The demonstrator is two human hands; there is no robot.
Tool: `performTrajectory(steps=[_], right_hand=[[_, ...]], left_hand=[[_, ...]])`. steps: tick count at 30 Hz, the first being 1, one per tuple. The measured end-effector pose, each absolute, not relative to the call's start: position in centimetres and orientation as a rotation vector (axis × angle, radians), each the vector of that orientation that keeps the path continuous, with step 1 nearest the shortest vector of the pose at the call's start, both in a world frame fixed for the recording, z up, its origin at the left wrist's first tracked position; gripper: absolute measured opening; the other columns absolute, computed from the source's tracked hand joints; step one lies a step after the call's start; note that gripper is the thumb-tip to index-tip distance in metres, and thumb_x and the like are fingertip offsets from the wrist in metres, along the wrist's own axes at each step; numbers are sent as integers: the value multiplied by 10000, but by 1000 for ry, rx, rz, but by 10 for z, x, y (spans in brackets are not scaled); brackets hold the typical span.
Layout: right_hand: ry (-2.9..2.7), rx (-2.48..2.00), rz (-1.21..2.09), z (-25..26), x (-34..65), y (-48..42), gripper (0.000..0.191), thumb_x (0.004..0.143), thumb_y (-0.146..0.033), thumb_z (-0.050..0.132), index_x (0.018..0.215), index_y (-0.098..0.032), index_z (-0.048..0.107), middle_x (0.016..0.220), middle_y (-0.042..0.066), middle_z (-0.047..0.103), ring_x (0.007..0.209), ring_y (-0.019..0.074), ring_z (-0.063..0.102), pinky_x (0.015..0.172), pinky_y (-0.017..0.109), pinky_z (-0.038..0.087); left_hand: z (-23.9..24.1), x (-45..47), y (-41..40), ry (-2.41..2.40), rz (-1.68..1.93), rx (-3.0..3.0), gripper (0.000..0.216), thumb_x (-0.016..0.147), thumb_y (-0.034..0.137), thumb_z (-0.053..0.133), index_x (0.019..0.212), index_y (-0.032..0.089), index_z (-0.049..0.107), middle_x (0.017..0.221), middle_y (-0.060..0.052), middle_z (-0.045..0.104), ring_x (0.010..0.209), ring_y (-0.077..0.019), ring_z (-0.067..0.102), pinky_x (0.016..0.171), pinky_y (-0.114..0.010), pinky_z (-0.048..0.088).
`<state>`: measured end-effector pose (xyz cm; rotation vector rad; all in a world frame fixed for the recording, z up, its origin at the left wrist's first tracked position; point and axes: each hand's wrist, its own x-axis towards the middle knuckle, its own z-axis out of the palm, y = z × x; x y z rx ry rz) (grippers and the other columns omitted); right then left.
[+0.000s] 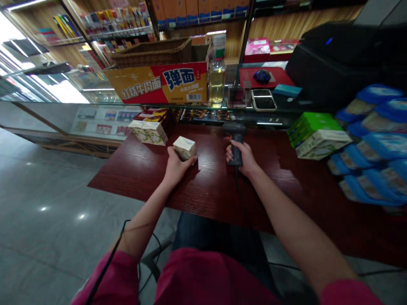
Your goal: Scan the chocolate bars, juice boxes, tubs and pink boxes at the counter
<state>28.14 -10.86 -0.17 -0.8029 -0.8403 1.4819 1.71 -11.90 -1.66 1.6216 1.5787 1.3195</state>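
Note:
My left hand [177, 166] is closed around a small white-and-green carton [185, 146] over the dark red wooden counter [152, 176]. To its right, my right hand [244, 156] grips the handle of a black barcode scanner [235, 146], whose cord hangs down toward me. The scanner's head is level with the carton but apart from it. Left of the carton stand similar cartons [149, 132] beside maroon-and-yellow boxes [154, 114]. At the right, a pale carton [321, 144] sits against bright green packs [313, 123].
Blue-lidded tubs [372, 148] are stacked at the right edge. Behind the counter stand a noodle carton [159, 84], a wicker basket [155, 51] and a bottle of yellow liquid [216, 84]. A phone [263, 100] and a mouse [262, 76] lie on the glass top.

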Motion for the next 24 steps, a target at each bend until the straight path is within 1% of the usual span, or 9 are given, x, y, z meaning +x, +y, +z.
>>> performTrajectory(steps=[5,9,12,14,15,17,20,22,24], right_hand=[[-838,-832,1392,-3,306,-114,439,736,-449,850,984,-246,550,550,-88,558,451,106,458,450,232,468],[-856,-875,1368,-4,325,-126,472,746,-470,854,1030,-249,550,563,-93,568,454,109,469,454,231,470],[-838,-890,1354,-4,333,-131,478,751,-475,845,1052,-243,553,562,-93,568,449,110,462,448,236,469],[-828,-897,1360,-2,334,-131,485,748,-475,842,1057,-238,553,555,-91,562,446,111,462,443,240,464],[-827,-902,1363,-1,333,-130,486,746,-472,841,1058,-235,553,554,-90,561,447,112,464,442,241,462],[-833,-921,1369,2,330,-131,479,745,-458,837,1055,-232,551,560,-87,565,453,112,464,441,241,455],[-853,-942,1382,6,323,-136,461,758,-451,823,1060,-233,551,580,-82,567,458,110,457,438,246,443],[-866,-942,1393,9,317,-140,445,773,-454,806,1067,-232,557,589,-79,553,460,110,448,440,255,441],[-865,-948,1388,12,312,-145,421,785,-453,790,1060,-236,556,595,-79,534,462,107,438,440,259,435]], left_hand=[[-19,99,-42,1487,1332,1602,690,724,365,926,1170,224,420,1215,-149,689,1212,-343,696,1014,-443,549],[-22,132,-10,1470,1297,1702,741,766,443,904,1344,205,505,1408,-198,644,1337,-380,630,1069,-484,524],[-27,128,-5,1321,1248,1841,468,952,565,677,1233,191,670,1284,-158,724,1265,-336,662,1106,-475,509],[-30,118,-4,1234,1202,1884,514,1043,618,468,1118,189,742,1157,-135,764,1182,-303,691,1115,-468,506],[-30,114,-3,1199,1191,1902,560,1046,641,436,1125,187,754,1171,-137,764,1192,-298,686,1132,-468,496],[-28,110,-1,1092,1183,1929,615,1002,682,511,1308,186,707,1367,-157,708,1322,-308,631,1197,-477,446],[-22,113,2,844,1075,1905,752,956,677,606,1565,247,504,1629,-131,528,1526,-321,473,1277,-504,355],[-16,119,2,754,996,1831,694,958,641,633,1544,287,525,1620,-92,546,1548,-319,454,1283,-511,349],[-11,124,0,759,965,1727,568,950,584,680,1417,264,637,1491,-94,656,1478,-322,540,1245,-507,406]])
